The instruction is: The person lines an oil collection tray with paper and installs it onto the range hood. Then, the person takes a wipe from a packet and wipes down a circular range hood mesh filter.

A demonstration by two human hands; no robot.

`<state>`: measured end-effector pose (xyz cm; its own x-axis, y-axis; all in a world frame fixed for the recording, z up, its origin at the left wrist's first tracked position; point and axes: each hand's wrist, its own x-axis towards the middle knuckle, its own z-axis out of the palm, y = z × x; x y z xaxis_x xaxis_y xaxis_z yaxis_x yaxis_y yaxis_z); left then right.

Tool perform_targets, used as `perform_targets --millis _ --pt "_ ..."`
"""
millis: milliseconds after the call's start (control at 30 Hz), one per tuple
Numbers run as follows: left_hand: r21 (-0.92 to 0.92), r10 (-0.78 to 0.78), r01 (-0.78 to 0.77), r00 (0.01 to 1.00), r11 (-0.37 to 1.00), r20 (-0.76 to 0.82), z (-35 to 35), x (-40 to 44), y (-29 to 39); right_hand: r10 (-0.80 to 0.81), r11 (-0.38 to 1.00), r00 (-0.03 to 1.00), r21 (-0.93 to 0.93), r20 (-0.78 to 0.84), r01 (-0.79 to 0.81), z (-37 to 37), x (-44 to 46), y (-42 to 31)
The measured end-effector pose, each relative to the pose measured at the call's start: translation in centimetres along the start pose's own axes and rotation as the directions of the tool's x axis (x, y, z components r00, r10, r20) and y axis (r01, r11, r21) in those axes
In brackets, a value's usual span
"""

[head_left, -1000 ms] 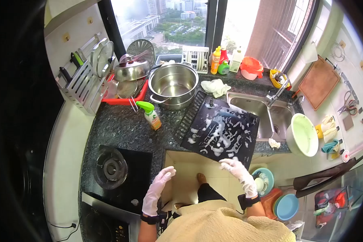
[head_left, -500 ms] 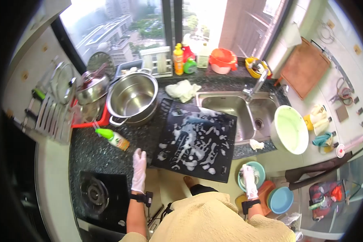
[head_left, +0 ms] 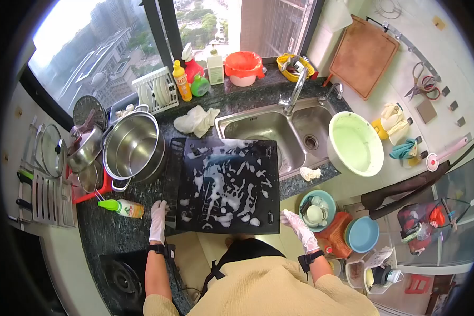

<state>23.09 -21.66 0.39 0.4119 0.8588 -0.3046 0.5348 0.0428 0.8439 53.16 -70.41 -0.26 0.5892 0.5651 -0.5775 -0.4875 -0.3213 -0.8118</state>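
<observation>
A black panel [head_left: 229, 184] streaked with white foam lies on the dark counter, its front edge jutting past it. My left hand [head_left: 158, 218], in a white glove, is beside the panel's left front corner; its fingers look extended, with nothing in them. Off the right front corner, my gloved right hand [head_left: 299, 229] has its fingers apart and holds nothing. A spray bottle with a green head [head_left: 122, 207] lies left of my left hand. The large steel pot [head_left: 133, 146] stands behind that bottle. A crumpled white cloth [head_left: 197, 121] rests behind the panel.
The double sink [head_left: 260, 122] is right of the panel, with a green basin [head_left: 356, 144] beside it. A stove burner [head_left: 122, 279] is at lower left. Low on the right are a teal basin with dishes [head_left: 304, 202] and a blue basin [head_left: 363, 235]. Bottles [head_left: 181, 81] line the window ledge.
The view has swung right and shifted. My hands now flank the panel's front edge. My right hand has come away from over the teal basin, where it was half a second ago.
</observation>
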Motion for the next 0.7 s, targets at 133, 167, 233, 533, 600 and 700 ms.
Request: perform_targets --millis 133,167,233,533,600,700 --pt "-0.072 0.003 -0.002 1.000 0.997 0.022 0.4 0.2 0.4 0.081 0.996 0.997 0.036 -0.014 -0.081 0.6 0.1 -0.6" --pt "-0.078 0.010 -0.008 1.000 0.997 0.024 0.3 0.3 0.5 0.086 0.996 0.996 0.002 -0.040 -0.086 0.9 -0.2 -1.1" --pt "-0.083 0.011 -0.009 1.000 0.997 0.019 0.5 -0.1 1.1 0.050 0.996 0.998 -0.065 -0.048 -0.053 1.8 -0.4 -1.3" --pt "-0.195 -0.030 0.009 0.994 0.981 -0.105 2.0 -2.6 -1.1 0.058 0.910 0.997 -0.408 -0.059 -0.077 1.7 0.3 -4.7" --pt "-0.213 -0.057 0.033 0.993 0.977 -0.106 2.2 -3.2 -0.9 0.092 0.861 0.995 -0.500 -0.033 -0.096 1.5 0.0 -6.2" --pt "-0.167 -0.007 -0.010 0.995 0.986 -0.102 1.8 -2.8 -1.3 0.205 0.856 0.969 -0.504 0.135 -0.110 -0.7 2.5 -5.2"
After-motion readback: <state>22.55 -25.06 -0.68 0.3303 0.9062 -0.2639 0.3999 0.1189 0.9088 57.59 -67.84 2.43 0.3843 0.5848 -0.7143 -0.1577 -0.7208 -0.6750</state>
